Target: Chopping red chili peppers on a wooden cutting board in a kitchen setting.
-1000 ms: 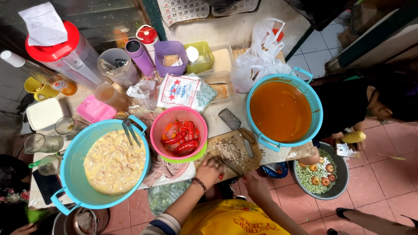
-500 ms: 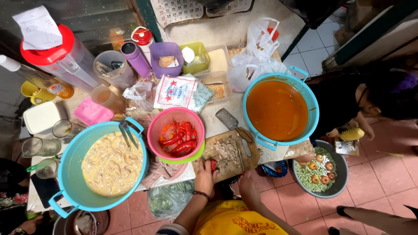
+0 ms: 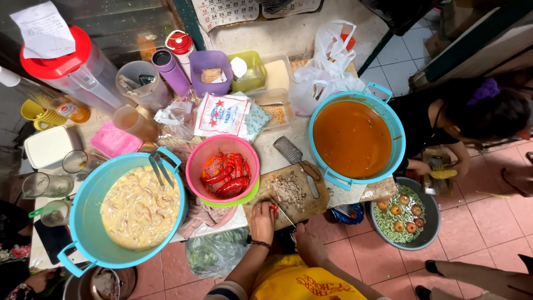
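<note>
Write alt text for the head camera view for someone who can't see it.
Seen from above, the person's left hand steadies a red chili on a wooden cutting board while the right hand holds a knife. A pink bowl of chilies and two blue basins crowd the table.

Place: cramped food-prep kitchen
Signs: bench point(image 3: 288, 145) crowded with sauce basins point(image 3: 355, 139), chopping board point(image 3: 291, 194), tiled floor point(image 3: 472, 222)

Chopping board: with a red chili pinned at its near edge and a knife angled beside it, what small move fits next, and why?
Probably one short downward slice. The left hand pins a red chili on the chopping board, the right hand holds the knife beside it, and a chopped pile already lies further along.
</note>
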